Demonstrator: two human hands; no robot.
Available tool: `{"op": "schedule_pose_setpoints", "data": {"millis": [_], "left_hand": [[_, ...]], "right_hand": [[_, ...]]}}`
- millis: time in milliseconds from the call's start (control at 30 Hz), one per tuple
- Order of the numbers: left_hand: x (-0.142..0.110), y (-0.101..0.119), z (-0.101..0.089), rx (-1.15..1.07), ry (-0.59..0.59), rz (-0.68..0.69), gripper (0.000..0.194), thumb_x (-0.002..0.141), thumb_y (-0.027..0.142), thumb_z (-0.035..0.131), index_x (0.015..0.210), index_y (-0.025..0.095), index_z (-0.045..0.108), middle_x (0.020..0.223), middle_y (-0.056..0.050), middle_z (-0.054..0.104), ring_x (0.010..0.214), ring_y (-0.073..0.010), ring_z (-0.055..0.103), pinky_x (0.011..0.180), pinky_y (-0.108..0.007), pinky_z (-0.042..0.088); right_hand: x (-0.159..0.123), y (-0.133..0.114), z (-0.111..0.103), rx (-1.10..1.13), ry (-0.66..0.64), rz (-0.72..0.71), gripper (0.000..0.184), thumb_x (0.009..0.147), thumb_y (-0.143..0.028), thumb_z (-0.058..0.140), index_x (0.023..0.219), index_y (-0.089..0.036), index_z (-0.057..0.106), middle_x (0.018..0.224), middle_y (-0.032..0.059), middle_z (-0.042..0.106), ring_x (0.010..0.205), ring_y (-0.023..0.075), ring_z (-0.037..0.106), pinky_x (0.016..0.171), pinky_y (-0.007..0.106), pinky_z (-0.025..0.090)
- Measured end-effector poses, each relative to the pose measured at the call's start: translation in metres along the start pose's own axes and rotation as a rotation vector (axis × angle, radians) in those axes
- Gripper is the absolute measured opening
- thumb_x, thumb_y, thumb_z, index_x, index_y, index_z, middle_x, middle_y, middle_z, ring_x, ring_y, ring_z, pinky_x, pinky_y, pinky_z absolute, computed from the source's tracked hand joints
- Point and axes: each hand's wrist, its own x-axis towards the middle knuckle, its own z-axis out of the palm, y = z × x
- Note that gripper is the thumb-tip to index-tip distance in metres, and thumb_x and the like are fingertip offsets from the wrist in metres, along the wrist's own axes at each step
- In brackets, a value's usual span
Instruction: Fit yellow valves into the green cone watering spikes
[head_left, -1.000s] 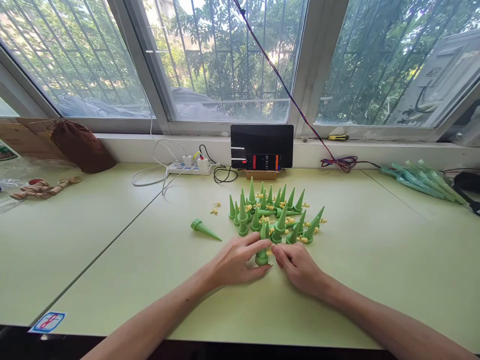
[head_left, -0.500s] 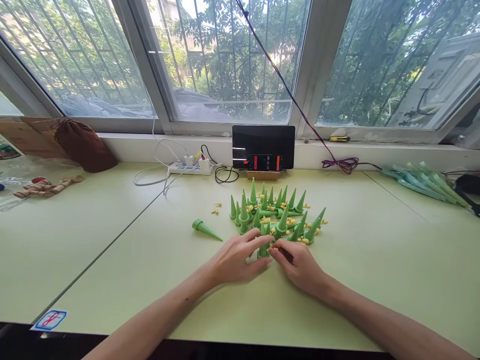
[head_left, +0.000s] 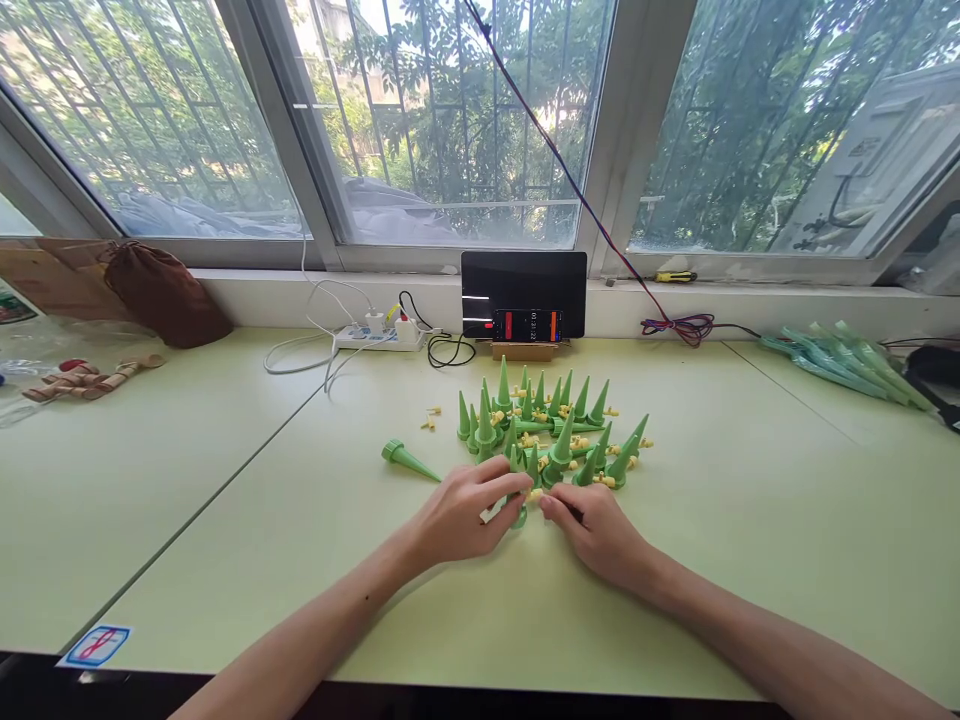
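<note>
1. Green plastic shows between the curled fingers of the left hand [head_left: 476,508]: a green spike [head_left: 518,517] at the near edge of the cluster, thumb and fingers closed about it, wrist low over the table [head_left: 300,520].
2. The right hand [head_left: 596,525] lies knuckles up beside it, fingers folded, thumb and index drawn together next to a small yellow fitting [head_left: 534,495]. Whether they grip the fitting, I cannot tell.
3. The left fingers cover much of the held spike; where the fitting meets it is hard to make out. Both forearms are cut off by the frame.
4. Beyond the hands crowd other green spikes [head_left: 562,445], mostly upright, some lying, with yellow fittings among them; they block the way straight ahead.
5. A lone spike [head_left: 405,458] lies left of the cluster, its tip just beside the left hand.
6. Farther back stand a phone [head_left: 529,326] and a dark tablet [head_left: 523,280], near a power strip [head_left: 379,337].
</note>
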Motion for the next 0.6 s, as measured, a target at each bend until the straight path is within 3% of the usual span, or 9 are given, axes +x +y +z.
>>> {"op": "schedule_pose_setpoints", "data": {"millis": [167,367,600], "left_hand": [[0.000,-0.007,0.001,0.096,0.109,-0.059,0.014,0.097,0.016,0.053,0.101,0.018,0.066,0.073,0.001,0.056,0.055,-0.0088,0.047,0.052,-0.023,0.034],[-0.002,-0.013,0.007,0.208,0.026,-0.136,0.019,0.103,0.024,0.048,0.104,0.018,0.067,0.078,-0.001,0.059,0.057,-0.0098,0.051,0.053,-0.023,0.036],[-0.006,-0.018,0.012,0.124,-0.036,-0.216,0.022,0.106,0.029,0.047,0.108,0.019,0.066,0.088,-0.003,0.058,0.068,-0.0124,0.057,0.063,-0.023,0.047]], "right_hand": [[-0.001,-0.001,0.000,-0.006,-0.005,-0.010,0.044,0.105,-0.038,0.040,0.066,-0.021,0.044,0.056,-0.0036,0.045,0.053,0.0129,0.040,0.056,0.028,0.028],[-0.001,-0.002,0.000,-0.024,-0.005,-0.026,0.045,0.106,-0.039,0.039,0.065,-0.021,0.043,0.056,-0.0036,0.044,0.052,0.0129,0.039,0.055,0.029,0.028],[-0.001,-0.003,-0.001,-0.045,-0.009,-0.026,0.045,0.106,-0.039,0.038,0.066,-0.021,0.045,0.057,-0.0024,0.047,0.053,0.0135,0.043,0.055,0.029,0.030]]}}
